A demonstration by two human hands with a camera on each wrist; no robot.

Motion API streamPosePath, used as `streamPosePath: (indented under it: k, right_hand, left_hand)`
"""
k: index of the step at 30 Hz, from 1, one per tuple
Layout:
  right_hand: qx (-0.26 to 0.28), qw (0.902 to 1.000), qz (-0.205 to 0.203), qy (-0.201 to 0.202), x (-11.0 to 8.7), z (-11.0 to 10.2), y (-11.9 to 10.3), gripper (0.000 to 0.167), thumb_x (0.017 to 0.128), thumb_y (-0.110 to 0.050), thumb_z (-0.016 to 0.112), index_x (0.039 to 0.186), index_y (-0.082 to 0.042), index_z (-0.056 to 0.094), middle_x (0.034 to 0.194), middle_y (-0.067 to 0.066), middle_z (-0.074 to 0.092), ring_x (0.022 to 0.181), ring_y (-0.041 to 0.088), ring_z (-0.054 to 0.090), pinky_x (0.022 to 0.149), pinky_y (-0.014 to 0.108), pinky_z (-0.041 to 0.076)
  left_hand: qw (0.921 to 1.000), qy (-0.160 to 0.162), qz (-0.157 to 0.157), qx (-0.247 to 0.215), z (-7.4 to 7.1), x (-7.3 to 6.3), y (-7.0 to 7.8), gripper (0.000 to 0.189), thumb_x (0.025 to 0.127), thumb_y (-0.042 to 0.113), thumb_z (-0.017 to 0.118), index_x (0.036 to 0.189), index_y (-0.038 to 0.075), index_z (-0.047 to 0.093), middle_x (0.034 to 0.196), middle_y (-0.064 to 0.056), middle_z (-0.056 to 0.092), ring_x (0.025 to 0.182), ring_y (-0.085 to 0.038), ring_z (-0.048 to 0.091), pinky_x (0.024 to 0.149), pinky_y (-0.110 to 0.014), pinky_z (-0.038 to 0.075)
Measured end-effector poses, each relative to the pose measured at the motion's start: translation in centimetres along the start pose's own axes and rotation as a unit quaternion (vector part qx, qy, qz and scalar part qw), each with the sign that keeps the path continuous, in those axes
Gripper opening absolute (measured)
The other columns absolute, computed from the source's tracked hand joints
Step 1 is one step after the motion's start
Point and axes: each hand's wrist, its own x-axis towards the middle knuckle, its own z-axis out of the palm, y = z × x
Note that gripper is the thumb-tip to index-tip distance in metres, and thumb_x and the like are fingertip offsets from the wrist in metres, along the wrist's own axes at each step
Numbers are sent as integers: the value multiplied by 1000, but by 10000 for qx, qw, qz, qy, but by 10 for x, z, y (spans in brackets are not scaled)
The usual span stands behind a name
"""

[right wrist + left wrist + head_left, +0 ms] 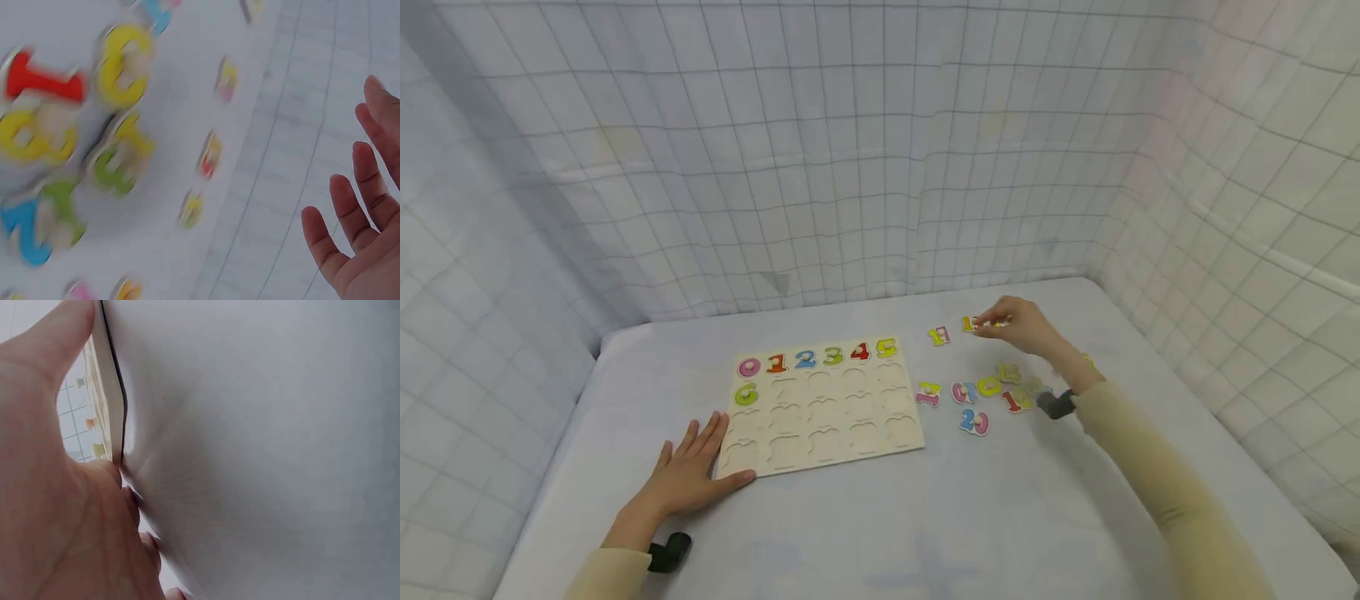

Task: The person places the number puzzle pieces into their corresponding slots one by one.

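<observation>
A wooden number puzzle board (805, 463) lies on the table, with coloured numbers 0 to 6 in its upper recesses. My left hand (688, 475) rests at its lower left corner, thumb along the front edge and fingers along the left side. The left wrist view shows that thumb (59, 337) against the board's edge. At the back right, my right hand (1018, 325) hovers over number pieces, fingertips close by a yellow and red piece (969, 323). In the right wrist view its fingers (369, 181) are spread and slightly bent, holding nothing.
Right of the board lie several loose knobbed pieces, among them a blue and pink 20 (975, 422) and a yellow and pink piece (928, 393). A yellow and purple piece (939, 335) lies farther back. Checked cloth walls (850, 167) enclose the white table (865, 533).
</observation>
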Motion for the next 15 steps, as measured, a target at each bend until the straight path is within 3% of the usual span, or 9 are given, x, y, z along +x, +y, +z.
streamPosePath:
  k: [4, 6, 10, 15]
  right_hand:
    - [-57, 9968, 794, 26, -33, -28, 51, 33, 85, -32, 73, 106, -5, 73, 96, 7, 60, 89, 23, 47, 71, 36, 41]
    - [-125, 9949, 1005, -39, -46, -33, 72, 33, 86, -31, 72, 106, -4, 72, 95, 9, 58, 88, 25, 47, 67, 35, 42]
    - [-327, 9927, 1139, -219, -63, -33, 104, 30, 86, -26, 72, 105, -2, 72, 91, 9, 57, 82, 25, 48, 63, 34, 42]
    - [-452, 9940, 980, -194, -67, -27, 125, 26, 87, -23, 72, 103, -3, 74, 86, 6, 57, 78, 23, 47, 66, 34, 40]
  left_hand:
    - [10000, 40, -68, 4, -2, -3, -3, 109, 79, 68, 59, 152, 2, 12, 155, -21, 11, 140, -43, -2, 101, -68, -8]
    - [9999, 5, -94, -38, -6, -6, -2, 110, 78, 68, 60, 151, -1, 13, 154, -23, 10, 139, -45, -2, 100, -69, -9]
    - [9999, -51, -117, -8, -8, -10, 0, 110, 79, 68, 59, 151, -1, 11, 154, -24, 9, 138, -47, -2, 99, -70, -8]
    - [9999, -39, -151, 22, -8, -12, 0, 109, 80, 67, 58, 150, -2, 11, 154, -24, 10, 138, -47, -1, 100, -70, -7]
